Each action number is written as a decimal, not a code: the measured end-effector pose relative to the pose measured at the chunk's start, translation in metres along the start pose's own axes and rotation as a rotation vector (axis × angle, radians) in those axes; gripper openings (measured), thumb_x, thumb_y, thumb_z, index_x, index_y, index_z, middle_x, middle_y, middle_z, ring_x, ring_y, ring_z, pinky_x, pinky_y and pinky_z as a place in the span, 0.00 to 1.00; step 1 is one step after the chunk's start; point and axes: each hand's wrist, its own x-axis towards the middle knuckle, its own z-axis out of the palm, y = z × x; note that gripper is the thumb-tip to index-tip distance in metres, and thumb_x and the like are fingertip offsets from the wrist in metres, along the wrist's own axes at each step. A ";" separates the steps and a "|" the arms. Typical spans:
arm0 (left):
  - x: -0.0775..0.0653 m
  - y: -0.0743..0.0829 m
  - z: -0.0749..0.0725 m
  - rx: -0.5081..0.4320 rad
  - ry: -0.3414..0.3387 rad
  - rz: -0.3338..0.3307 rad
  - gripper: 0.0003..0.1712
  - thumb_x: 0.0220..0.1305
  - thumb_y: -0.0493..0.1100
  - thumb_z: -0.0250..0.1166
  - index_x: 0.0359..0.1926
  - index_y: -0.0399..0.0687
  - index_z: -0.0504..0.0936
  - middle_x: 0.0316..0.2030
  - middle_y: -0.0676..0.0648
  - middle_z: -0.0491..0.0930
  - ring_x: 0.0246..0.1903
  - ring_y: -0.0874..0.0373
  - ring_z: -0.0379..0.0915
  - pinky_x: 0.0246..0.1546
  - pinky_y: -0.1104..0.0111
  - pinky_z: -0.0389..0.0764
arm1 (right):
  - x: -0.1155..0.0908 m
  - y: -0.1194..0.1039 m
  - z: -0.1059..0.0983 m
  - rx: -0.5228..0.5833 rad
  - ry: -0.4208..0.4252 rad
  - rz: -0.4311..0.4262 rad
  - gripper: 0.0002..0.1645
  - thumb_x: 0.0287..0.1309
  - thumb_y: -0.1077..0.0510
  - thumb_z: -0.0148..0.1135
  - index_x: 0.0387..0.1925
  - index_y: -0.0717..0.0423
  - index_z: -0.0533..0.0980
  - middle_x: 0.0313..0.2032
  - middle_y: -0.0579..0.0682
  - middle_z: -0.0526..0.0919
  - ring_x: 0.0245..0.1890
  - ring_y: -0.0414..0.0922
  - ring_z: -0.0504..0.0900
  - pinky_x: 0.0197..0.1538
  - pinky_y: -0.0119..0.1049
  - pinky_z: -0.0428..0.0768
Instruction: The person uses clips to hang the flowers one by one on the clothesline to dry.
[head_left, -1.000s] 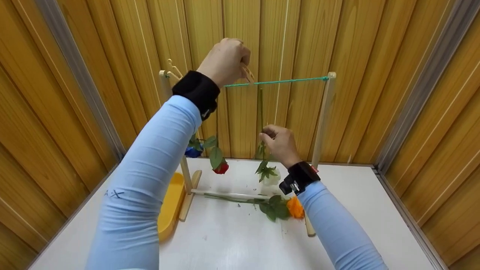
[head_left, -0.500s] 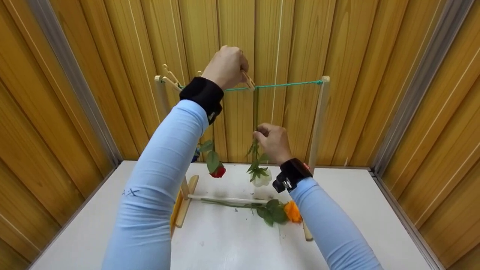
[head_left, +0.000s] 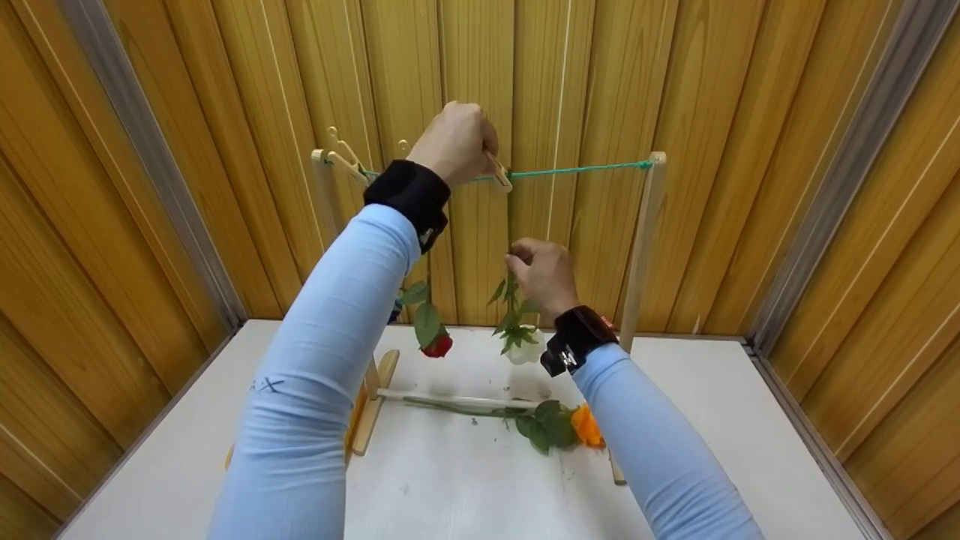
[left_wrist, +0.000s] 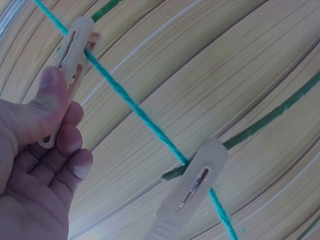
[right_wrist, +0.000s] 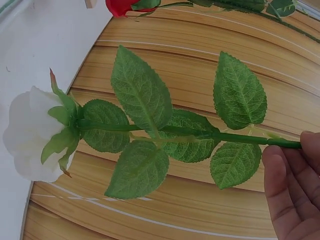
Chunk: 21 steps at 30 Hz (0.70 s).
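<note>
My left hand (head_left: 456, 142) pinches a wooden clothespin (left_wrist: 75, 55) between thumb and fingers. That clothespin straddles the green rope (head_left: 577, 170), and a green stem shows at its tip. Lower down, my right hand (head_left: 547, 277) pinches the stem of a white rose (head_left: 525, 346), which hangs bloom downward. In the right wrist view its leaves (right_wrist: 140, 87) spread out and the thumb is partly cut off. To the left, a red rose (head_left: 437, 346) hangs upside down; a second clothespin (left_wrist: 195, 180) grips a stem on the rope.
An orange rose (head_left: 587, 426) lies on the white table (head_left: 450, 495) by the rack's bottom bar. Wooden posts (head_left: 643, 255) hold the rope's ends. More clothespins (head_left: 346, 166) sit at its left. My left arm mostly hides a blue flower (head_left: 394, 309) and a yellow tray (head_left: 350, 427).
The clothespin in my left hand has come down over the rope. My right hand has shifted the white rose left and slightly up, bringing its stem to the clothespin.
</note>
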 end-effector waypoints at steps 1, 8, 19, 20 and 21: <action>0.000 0.000 0.000 0.001 -0.003 -0.004 0.07 0.62 0.28 0.71 0.40 0.37 0.92 0.46 0.42 0.88 0.47 0.52 0.83 0.49 0.63 0.84 | 0.000 -0.001 0.000 0.003 -0.001 0.001 0.07 0.66 0.65 0.66 0.41 0.66 0.85 0.37 0.59 0.89 0.37 0.52 0.87 0.42 0.45 0.84; 0.001 0.003 0.001 -0.011 -0.023 -0.014 0.07 0.61 0.30 0.72 0.41 0.38 0.91 0.45 0.42 0.88 0.44 0.52 0.83 0.46 0.64 0.84 | 0.001 -0.002 0.000 0.008 0.001 0.000 0.06 0.66 0.66 0.67 0.40 0.66 0.85 0.37 0.59 0.89 0.37 0.52 0.87 0.43 0.45 0.85; -0.002 0.003 0.000 -0.007 -0.079 0.012 0.07 0.61 0.27 0.65 0.33 0.36 0.89 0.34 0.45 0.85 0.33 0.58 0.74 0.35 0.70 0.75 | 0.000 -0.002 0.002 -0.021 -0.005 -0.022 0.05 0.66 0.66 0.67 0.39 0.66 0.85 0.36 0.59 0.89 0.37 0.53 0.87 0.43 0.47 0.85; -0.002 0.003 0.000 0.001 -0.088 0.016 0.07 0.61 0.27 0.64 0.31 0.37 0.87 0.32 0.46 0.82 0.32 0.58 0.71 0.33 0.70 0.72 | 0.000 -0.001 0.002 -0.021 -0.009 -0.022 0.05 0.66 0.65 0.67 0.39 0.66 0.85 0.36 0.59 0.89 0.37 0.53 0.87 0.44 0.47 0.85; -0.003 0.003 0.000 0.010 -0.099 0.020 0.07 0.61 0.26 0.63 0.30 0.37 0.86 0.31 0.47 0.80 0.31 0.58 0.68 0.32 0.70 0.70 | 0.000 -0.001 0.003 -0.021 -0.012 -0.021 0.06 0.66 0.65 0.66 0.39 0.66 0.85 0.36 0.59 0.89 0.37 0.53 0.87 0.44 0.47 0.85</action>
